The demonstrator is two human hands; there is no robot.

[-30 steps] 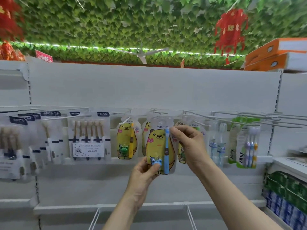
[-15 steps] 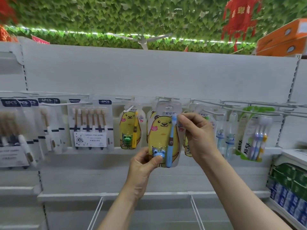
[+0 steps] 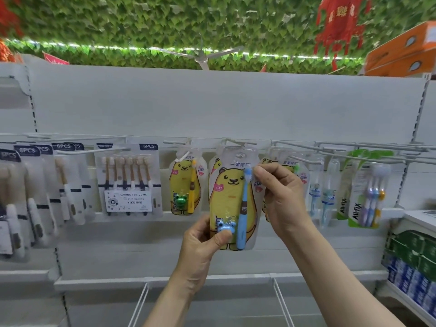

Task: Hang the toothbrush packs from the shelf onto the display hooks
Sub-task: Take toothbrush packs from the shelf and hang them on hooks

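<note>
I hold a yellow bear toothbrush pack [image 3: 230, 192] with a blue brush and a blue frog toy upright in front of the display wall. My left hand [image 3: 200, 241] pinches its lower left corner, thumb on the frog. My right hand [image 3: 280, 192] grips its upper right edge beside the brush head. The pack's hang hole sits at the tip of a white display hook [image 3: 240, 143]; whether the hook passes through it I cannot tell. More bear packs hang behind it, and another with a yellow brush [image 3: 186, 182] hangs to the left.
Six-piece brush packs [image 3: 128, 180] hang at left, All-fix packs [image 3: 363, 192] at right. Long bare hooks [image 3: 354, 147] jut out at upper right. A white wire basket [image 3: 212, 300] sits below. Boxed goods [image 3: 415, 267] fill the right shelf.
Both hands have lifted the bear pack upward, so its top now reaches the hook. The camera view has tilted down a little and moved closer.
</note>
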